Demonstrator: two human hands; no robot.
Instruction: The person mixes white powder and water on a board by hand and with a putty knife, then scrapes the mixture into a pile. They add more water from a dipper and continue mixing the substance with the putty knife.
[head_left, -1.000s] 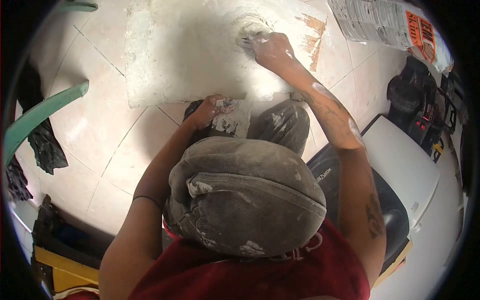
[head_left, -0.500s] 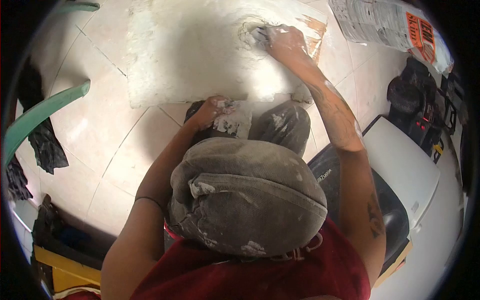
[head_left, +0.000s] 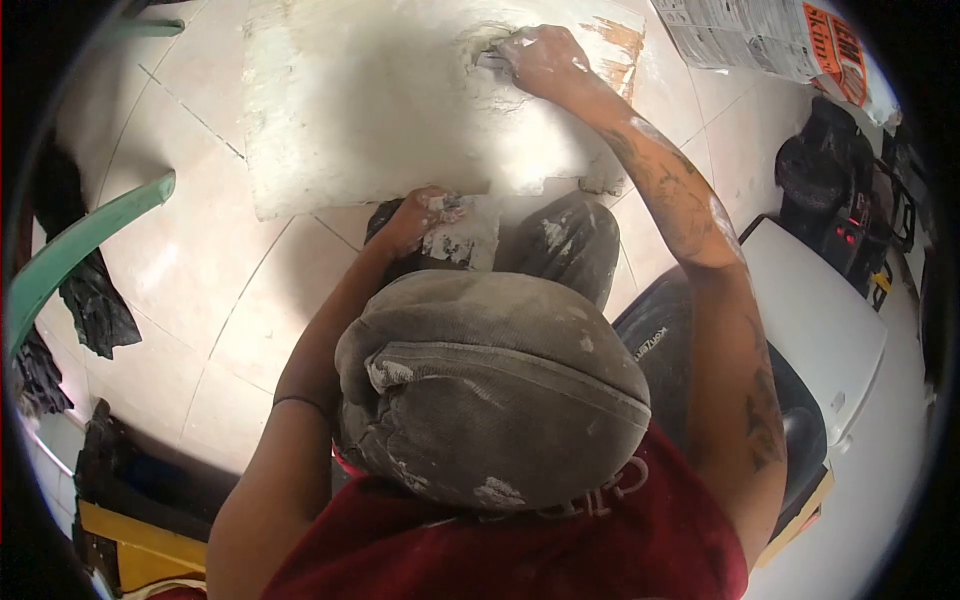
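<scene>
A wide board point(head_left: 350, 120) coated in white paste lies on the floor before me, with bare brown wood showing at its right end. My right hand point(head_left: 548, 65) is closed around a small scraper point(head_left: 491, 60), mostly hidden by the fist, whose blade sits in a ridged heap of white paste point(head_left: 500, 95) on the board. Near the board's front edge, above my knees, my left hand point(head_left: 425, 215) grips the upper part of a flat plate point(head_left: 465, 240) smeared with dried white paste. The plate's exact kind cannot be made out.
A printed sack point(head_left: 750, 35) lies at the upper right. Dark equipment with red lights point(head_left: 848, 235) and a white-lidded case point(head_left: 810, 310) stand to my right. A curved green bar point(head_left: 95, 240) and dark cloth point(head_left: 100, 310) are at left. My cap point(head_left: 490, 390) hides the lower middle.
My right hand has moved slightly left and farther away over the paste, its fist turned more over the scraper. My left hand keeps its hold on the plate. The view has shifted a little.
</scene>
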